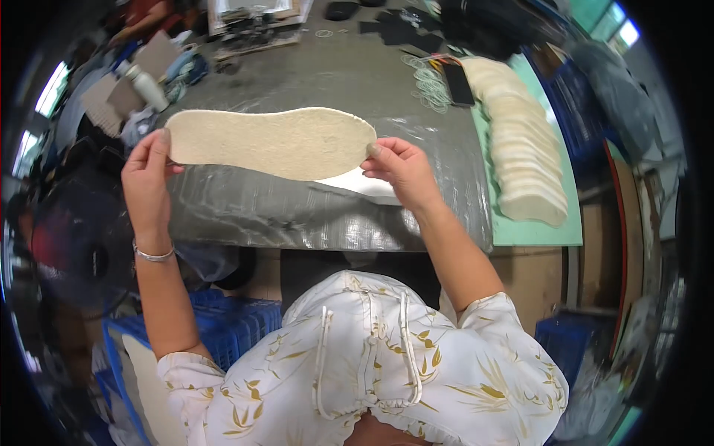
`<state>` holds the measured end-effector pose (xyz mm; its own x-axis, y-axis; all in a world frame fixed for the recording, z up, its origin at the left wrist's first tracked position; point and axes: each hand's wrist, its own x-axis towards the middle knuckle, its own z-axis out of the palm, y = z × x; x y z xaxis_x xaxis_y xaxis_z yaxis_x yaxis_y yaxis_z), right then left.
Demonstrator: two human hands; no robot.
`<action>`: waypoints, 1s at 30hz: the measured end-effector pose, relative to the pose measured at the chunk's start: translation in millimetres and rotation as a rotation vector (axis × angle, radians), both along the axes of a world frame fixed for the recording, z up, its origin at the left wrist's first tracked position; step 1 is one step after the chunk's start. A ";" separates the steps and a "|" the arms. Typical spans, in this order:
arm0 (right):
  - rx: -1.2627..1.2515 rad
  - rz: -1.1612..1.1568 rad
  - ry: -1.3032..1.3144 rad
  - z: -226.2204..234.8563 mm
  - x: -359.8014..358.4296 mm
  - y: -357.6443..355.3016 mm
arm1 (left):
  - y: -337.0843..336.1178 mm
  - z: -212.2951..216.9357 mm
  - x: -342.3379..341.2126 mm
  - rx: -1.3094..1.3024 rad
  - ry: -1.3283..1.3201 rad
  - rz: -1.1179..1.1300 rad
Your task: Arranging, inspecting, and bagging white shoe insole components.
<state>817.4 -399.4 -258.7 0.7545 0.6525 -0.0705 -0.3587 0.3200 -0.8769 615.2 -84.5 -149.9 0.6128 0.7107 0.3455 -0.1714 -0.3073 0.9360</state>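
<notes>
A cream, fuzzy insole (260, 141) is stretched out level between my two hands above the table. My left hand (149, 167) pinches its narrower left end, thumb on top. At the wider right end, my right hand (401, 167) grips the edge between thumb and fingers. Beneath the insole's right part, a white flat piece (361, 182) shows on the table; the insole hides most of it, so its full shape cannot be made out.
A long overlapping row of cream insoles (524, 141) lies on a green board (532, 234) at the right. Beside it are a dark phone (457, 84) and coiled pale string (430, 85). A white bottle (147, 88) stands far left. Blue crates (238, 327) are below the table.
</notes>
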 end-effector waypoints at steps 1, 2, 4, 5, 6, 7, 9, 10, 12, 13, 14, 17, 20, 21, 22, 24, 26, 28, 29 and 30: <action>-0.075 -0.027 -0.035 -6.0 12.4 -17.6 | -10.1 -13.5 21.4 -0.050 0.050 0.002; -0.118 -0.092 -0.084 -8.4 22.7 -35.2 | -22.6 -23.2 39.9 -0.100 0.077 -0.054; -0.263 -0.195 -0.211 -2.1 41.7 -65.0 | -35.3 -44.0 69.2 -0.138 0.165 -0.149; -0.365 -0.246 -0.299 1.4 51.7 -77.0 | -44.8 -49.4 83.7 -0.157 0.223 -0.177; -0.380 -0.256 -0.311 2.1 60.5 -88.4 | -49.3 -60.3 96.5 -0.173 0.241 -0.177; -0.389 -0.261 -0.324 1.5 70.6 -96.9 | -51.9 -70.8 108.0 -0.183 0.259 -0.171; -0.458 -0.260 -0.348 9.4 84.0 -110.0 | -56.7 -81.8 126.2 -0.179 0.289 -0.221; -0.465 -0.264 -0.335 10.7 89.5 -114.8 | -65.4 -81.5 131.2 -0.160 0.266 -0.227; -0.480 -0.276 -0.309 11.1 93.0 -122.0 | -62.3 -89.9 133.1 -0.235 0.274 -0.272; -0.490 -0.250 -0.240 12.8 91.8 -125.7 | -60.6 -93.7 134.7 -0.303 0.265 -0.308; -0.498 -0.224 -0.171 12.5 91.1 -128.7 | -60.6 -97.3 135.4 -0.309 0.272 -0.322; -0.524 -0.189 -0.038 -7.4 87.3 -135.8 | -61.0 -108.2 135.0 -0.392 0.409 -0.346; -0.576 -0.167 0.045 -24.2 81.2 -140.2 | -60.5 -122.5 136.9 -0.392 0.469 -0.397; -0.579 -0.178 0.058 -28.8 78.9 -140.9 | -59.5 -127.0 136.7 -0.395 0.492 -0.419; -0.606 -0.170 0.082 -32.7 76.9 -142.2 | -58.4 -131.2 136.7 -0.396 0.503 -0.433; -0.632 -0.167 0.119 -38.0 70.6 -141.0 | -55.3 -138.1 134.3 -0.404 0.540 -0.416; -0.660 -0.148 0.124 -43.2 67.6 -138.7 | -52.1 -142.8 133.1 -0.400 0.569 -0.417; -0.668 -0.109 0.119 -48.4 66.7 -136.4 | -47.0 -147.2 130.1 -0.395 0.585 -0.406; -0.669 -0.130 0.130 -52.3 67.4 -136.4 | -44.7 -149.5 129.2 -0.391 0.593 -0.428; -0.686 -0.116 0.135 -56.8 68.3 -136.9 | -42.9 -151.6 129.0 -0.395 0.597 -0.427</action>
<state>885.7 -536.4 -315.5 0.7721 0.3437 -0.5346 -0.4755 -0.2457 -0.8447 744.2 -127.4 -301.4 0.8580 0.3768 -0.3490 0.3609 0.0412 0.9317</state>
